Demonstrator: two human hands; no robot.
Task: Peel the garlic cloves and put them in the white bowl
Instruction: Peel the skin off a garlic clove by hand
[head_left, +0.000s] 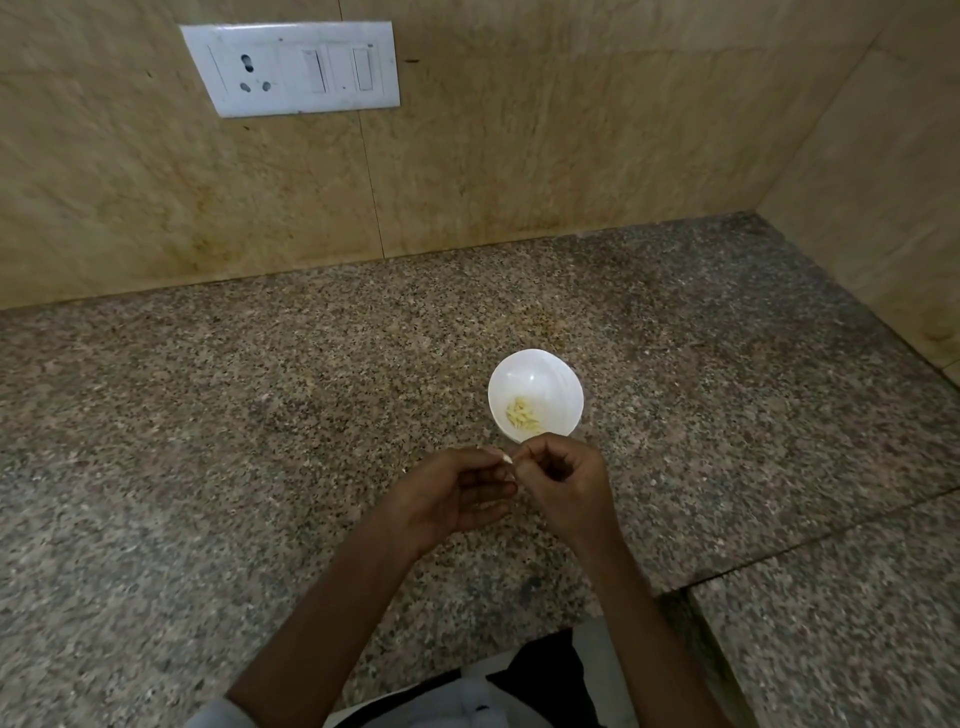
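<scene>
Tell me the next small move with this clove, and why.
Probably strip the skin off the garlic clove pinched between left hand and right hand; it looks white, while peeled cloves in the white bowl look yellowish.

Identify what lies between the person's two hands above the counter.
The head view shows a small white garlic clove there. The fingertips of the left hand and the right hand pinch it, close to the white bowl.

A single head-worn wide-angle camera looks forward and down onto the nearby counter (218, 441).
</scene>
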